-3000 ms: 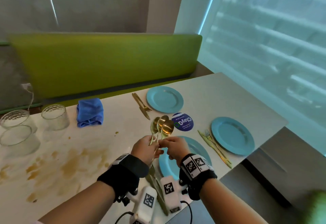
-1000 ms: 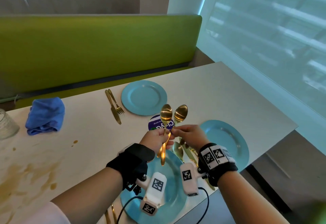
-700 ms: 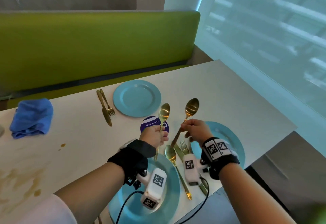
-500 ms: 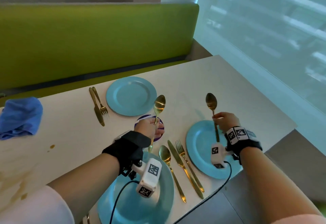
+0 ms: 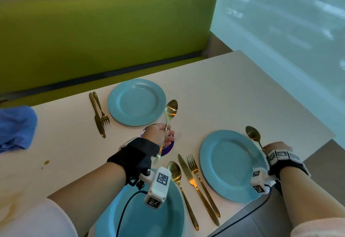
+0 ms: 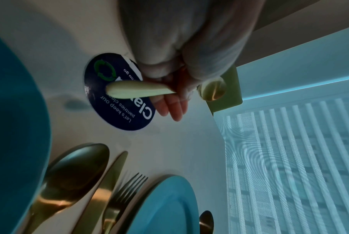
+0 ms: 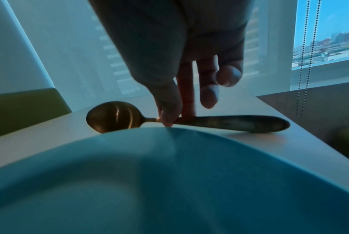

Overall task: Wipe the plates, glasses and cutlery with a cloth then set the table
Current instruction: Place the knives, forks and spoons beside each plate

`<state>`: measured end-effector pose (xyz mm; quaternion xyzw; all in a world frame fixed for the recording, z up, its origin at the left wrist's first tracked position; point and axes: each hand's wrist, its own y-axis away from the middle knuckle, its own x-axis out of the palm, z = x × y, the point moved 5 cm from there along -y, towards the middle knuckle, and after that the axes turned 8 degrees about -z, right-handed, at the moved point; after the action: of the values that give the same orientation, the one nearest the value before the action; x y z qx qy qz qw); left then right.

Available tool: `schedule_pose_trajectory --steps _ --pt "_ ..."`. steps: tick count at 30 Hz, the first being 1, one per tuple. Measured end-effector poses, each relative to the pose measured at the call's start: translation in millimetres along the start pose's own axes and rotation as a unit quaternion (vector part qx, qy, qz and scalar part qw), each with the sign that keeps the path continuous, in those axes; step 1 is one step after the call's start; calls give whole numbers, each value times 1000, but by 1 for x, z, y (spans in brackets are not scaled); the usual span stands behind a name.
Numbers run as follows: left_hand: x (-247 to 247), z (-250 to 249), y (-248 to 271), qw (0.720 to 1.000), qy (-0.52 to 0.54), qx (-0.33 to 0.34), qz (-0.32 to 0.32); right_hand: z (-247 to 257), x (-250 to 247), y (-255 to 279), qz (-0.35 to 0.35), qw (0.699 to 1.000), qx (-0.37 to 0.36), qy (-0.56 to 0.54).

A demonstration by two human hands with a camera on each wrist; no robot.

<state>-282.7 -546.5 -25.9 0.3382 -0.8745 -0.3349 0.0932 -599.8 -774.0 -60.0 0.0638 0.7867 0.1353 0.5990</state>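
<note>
My left hand (image 5: 165, 133) grips a gold spoon (image 5: 170, 110) by its handle, bowl up, above a round dark sticker (image 5: 167, 148). In the left wrist view the spoon's handle (image 6: 137, 91) sticks out of my curled fingers (image 6: 173, 109). My right hand (image 5: 266, 147) pinches the neck of a second gold spoon (image 5: 253, 134) that lies on the table just right of the right blue plate (image 5: 229, 164). In the right wrist view thumb and forefinger (image 7: 169, 117) hold that spoon (image 7: 113, 116), its handle end touching the tabletop behind the plate's rim (image 7: 169, 142).
A far blue plate (image 5: 136, 102) has a knife and fork (image 5: 99, 115) on its left. A spoon (image 5: 175, 173), knife (image 5: 188, 177) and fork (image 5: 196, 173) lie between the near plate (image 5: 168, 218) and the right one. A blue cloth (image 5: 16, 126) lies far left. Brown stains (image 5: 11, 205) mark the left. The table's edge runs close by my right wrist.
My hands have parted. The right hand carried its spoon right and down to the table beside the right plate. The left hand kept its spoon upright over the sticker.
</note>
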Motion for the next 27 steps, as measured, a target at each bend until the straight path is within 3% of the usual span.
schedule_pose_trajectory --steps 16,21,24,27 --pt "-12 -1 -1 998 -25 33 -36 -1 13 -5 -30 997 22 -67" --pt "-18 -2 4 997 -59 44 -32 20 -36 7 -81 986 35 -143" --pt "-21 -5 7 997 -61 36 -28 69 -90 28 -135 965 -32 -223" --pt "-25 -10 11 994 -97 32 -26 145 -135 72 -173 919 -220 -276"
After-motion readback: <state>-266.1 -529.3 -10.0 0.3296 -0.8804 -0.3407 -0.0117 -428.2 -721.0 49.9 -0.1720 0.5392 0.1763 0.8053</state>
